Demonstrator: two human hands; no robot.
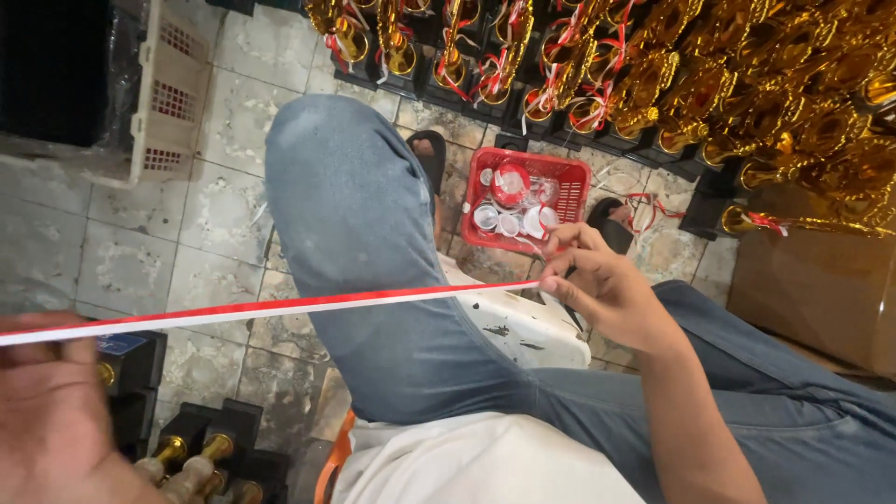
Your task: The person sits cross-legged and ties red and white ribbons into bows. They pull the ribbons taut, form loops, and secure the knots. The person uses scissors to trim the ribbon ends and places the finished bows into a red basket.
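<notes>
Fingertips (557, 280) of the right hand (607, 289) pinch the red-and-white ribbon (280, 308), stretched taut across mid-frame to the left hand (47, 411), closed on it lower left. Measuring step, likely; cutting needs steady tension.

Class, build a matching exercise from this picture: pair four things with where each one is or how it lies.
Things:
1. ribbon
2. red basket
3. gold trophies
4. white crate

Places or states:
A. top left, on the tiled floor
B. stretched taut between the left hand and the right hand
C. rows along the top right
D. on the floor by the feet, holding ribbon rolls

Pairs: 1-B, 2-D, 3-C, 4-A
</notes>
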